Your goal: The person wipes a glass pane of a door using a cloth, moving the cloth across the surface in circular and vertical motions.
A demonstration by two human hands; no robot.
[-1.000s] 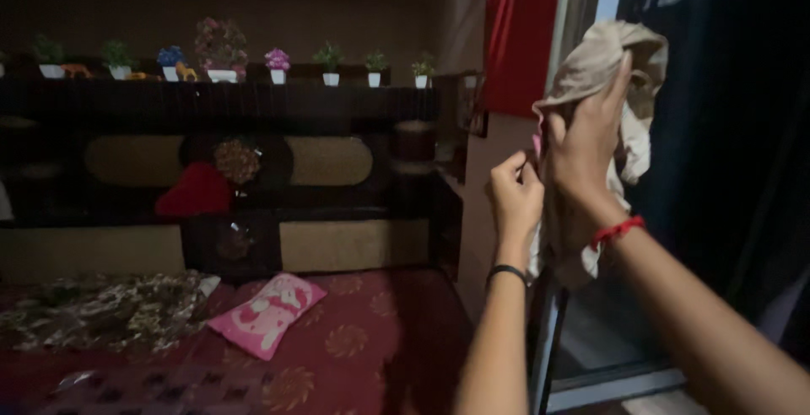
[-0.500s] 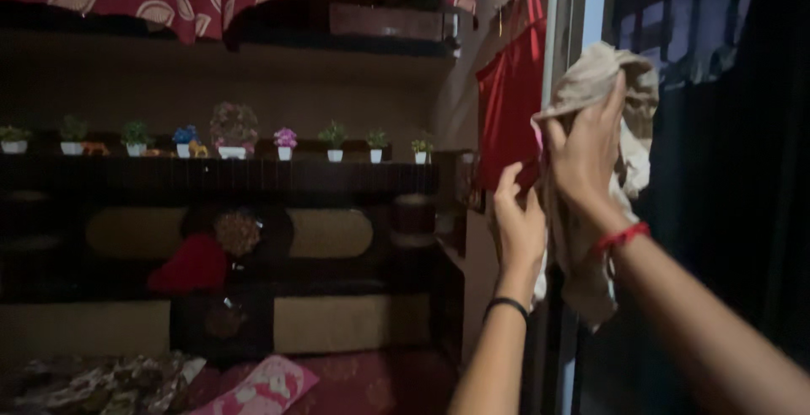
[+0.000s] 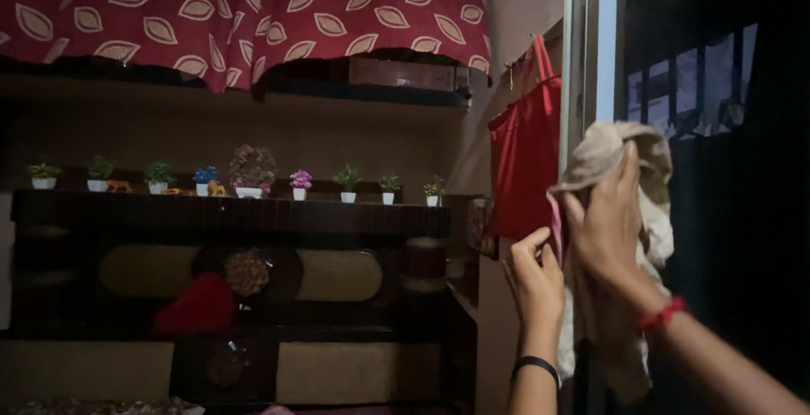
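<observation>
At the window frame [image 3: 580, 86], right hand [image 3: 612, 234] grips crumpled beige cloth [image 3: 607, 149]

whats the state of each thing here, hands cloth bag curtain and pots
right hand: raised, gripping the beige cloth
beige cloth: bunched at the top, the rest hanging, pressed against the frame
left hand: raised, pinching a pink edge beside the cloth
window frame: upright, partly covered by the cloth
red bag: hanging on the wall by its strap
red leaf-print curtain: draped above the shelf
small flower pots: upright in a row

nine small potted plants [image 3: 300, 184] on the shelf, one red bag [image 3: 525, 170], one beige cloth [image 3: 620, 212], two hands [image 3: 609, 234].
</observation>
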